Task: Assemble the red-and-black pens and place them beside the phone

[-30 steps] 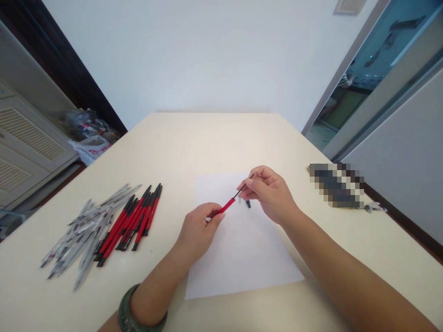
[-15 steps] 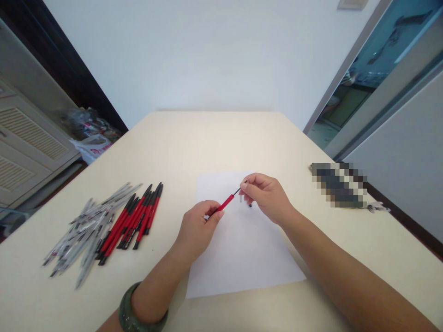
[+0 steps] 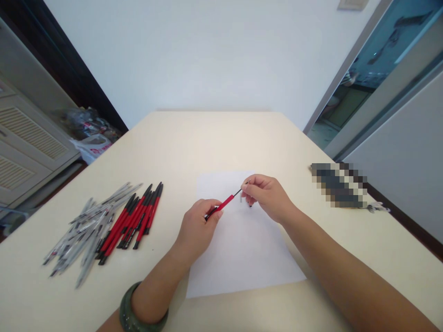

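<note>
Over the white sheet of paper, my left hand is closed around a red pen barrel with a black end, tilted up to the right. A thin dark refill sticks out of the barrel's upper end. My right hand pinches the refill's far end between thumb and forefinger. Below the curled right fingers show a small clear piece and a small black piece; whether they lie on the paper or are held, I cannot tell.
Several red-and-black pens lie left of the paper, beside a loose pile of clear thin refills or pens. A blurred dark object lies near the right table edge. A wall stands behind the table.
Both hands stay almost in place. The left fingers have shifted slightly, and more of the barrel's black end shows. The right hand has moved a touch to the right.
</note>
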`<state>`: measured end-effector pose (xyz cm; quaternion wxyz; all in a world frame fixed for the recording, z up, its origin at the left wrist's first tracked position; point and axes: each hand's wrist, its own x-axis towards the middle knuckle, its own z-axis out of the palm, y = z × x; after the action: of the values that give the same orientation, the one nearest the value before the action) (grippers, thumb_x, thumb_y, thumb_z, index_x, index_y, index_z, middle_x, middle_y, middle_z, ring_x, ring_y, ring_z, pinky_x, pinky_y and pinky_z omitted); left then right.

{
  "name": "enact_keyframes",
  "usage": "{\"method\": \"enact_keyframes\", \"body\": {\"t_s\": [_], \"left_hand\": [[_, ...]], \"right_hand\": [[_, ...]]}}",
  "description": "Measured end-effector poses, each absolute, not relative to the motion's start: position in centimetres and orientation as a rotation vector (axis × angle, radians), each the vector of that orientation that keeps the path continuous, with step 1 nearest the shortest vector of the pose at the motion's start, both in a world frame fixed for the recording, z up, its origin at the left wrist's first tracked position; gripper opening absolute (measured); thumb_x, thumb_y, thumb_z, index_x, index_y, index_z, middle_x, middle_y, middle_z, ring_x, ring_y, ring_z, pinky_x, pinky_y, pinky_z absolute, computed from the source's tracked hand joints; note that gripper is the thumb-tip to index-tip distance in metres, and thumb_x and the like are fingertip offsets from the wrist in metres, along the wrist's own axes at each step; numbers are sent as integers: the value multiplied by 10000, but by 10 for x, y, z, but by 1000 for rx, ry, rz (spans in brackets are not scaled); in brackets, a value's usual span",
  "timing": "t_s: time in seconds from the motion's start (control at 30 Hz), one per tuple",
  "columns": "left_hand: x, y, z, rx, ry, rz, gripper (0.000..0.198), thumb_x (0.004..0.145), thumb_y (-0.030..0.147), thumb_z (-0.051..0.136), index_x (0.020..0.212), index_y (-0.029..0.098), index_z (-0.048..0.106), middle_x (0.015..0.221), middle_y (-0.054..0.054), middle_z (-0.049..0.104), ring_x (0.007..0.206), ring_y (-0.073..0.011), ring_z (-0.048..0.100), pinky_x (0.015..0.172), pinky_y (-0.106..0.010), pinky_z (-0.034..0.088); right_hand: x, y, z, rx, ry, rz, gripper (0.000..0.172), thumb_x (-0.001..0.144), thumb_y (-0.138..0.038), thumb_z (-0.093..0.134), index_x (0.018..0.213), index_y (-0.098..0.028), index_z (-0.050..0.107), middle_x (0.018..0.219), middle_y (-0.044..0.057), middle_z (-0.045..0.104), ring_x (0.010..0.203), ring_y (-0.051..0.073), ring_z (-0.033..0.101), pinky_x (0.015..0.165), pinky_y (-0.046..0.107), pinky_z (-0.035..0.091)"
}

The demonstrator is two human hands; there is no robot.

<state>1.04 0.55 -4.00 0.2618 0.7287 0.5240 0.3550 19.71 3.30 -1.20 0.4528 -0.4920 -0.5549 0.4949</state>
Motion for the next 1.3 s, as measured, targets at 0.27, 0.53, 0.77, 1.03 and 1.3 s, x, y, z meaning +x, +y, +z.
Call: {"method": "enact_keyframes", "body": {"t_s": [0.27, 0.53, 0.77, 1.03, 1.3], "left_hand": [[10, 6, -38, 1908, 1414, 965, 201, 787, 257, 455, 940, 216, 578, 881, -20, 586, 782, -143, 545, 708, -268, 431], [10, 8, -44, 1725, 1420, 934, 222, 771, 308, 471, 943, 208, 570, 823, -6, 626, 728, -138, 567, 657, -254, 434], [8, 10, -44, 1719, 1426, 957, 228, 762, 324, 476, 925, 205, 583, 787, -4, 627, 712, -141, 565, 656, -260, 428], [9, 11, -44, 1711, 1413, 989, 192, 756, 302, 483, 887, 217, 595, 787, 5, 632, 717, -139, 570, 670, -260, 431], [9, 10, -47, 1727, 1420, 970, 203, 752, 308, 492, 905, 217, 588, 798, -1, 631, 730, -144, 576, 671, -263, 440]], "right_hand": [[210, 37, -6, -1241, -1474, 1353, 265, 643, -347, 612, 793, -128, 625, 677, 48, 607, 478, 80, 466, 449, 226, 394], [220, 54, -16, -1770, -1999, 502, 205, 712, -344, 518, 694, -199, 661, 705, 42, 632, 615, 143, 533, 550, 262, 389], [183, 61, -19, -2081, -2205, 295, 188, 708, -252, 511, 749, -130, 649, 800, 172, 630, 750, 277, 578, 600, 357, 401], [171, 73, -28, -2105, -2190, 393, 133, 614, -171, 570, 720, -131, 639, 788, 171, 635, 749, 266, 589, 613, 338, 412], [192, 69, -20, -1718, -1992, 683, 138, 646, -284, 520, 610, -162, 573, 560, 12, 557, 485, 105, 476, 453, 223, 342]]}}
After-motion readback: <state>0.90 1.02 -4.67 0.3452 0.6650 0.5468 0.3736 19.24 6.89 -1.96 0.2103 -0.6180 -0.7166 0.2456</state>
